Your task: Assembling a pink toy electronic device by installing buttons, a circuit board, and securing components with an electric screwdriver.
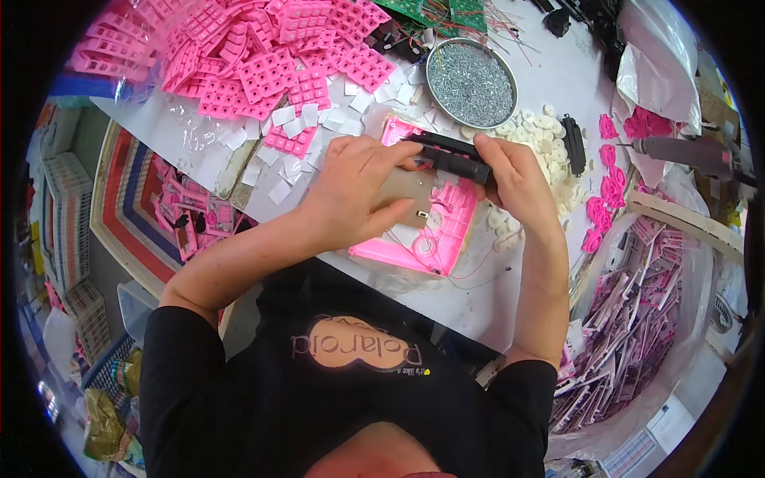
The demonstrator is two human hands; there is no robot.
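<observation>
White worktable (550, 76), striped floor mat (127, 199)

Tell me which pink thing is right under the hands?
The big pink plastic shell, lying flat on the table beneath both hands. The pink keypad mats sit heaped farther back, untouched.

1. We see bright, even overhead light on the white table (550, 88); shadows are soft.
2. Mild glare shows on clear plastic bags (661, 48) at the far right corner.
3. Fisheye bends edges; the rim goes black and slightly blurred.
</observation>
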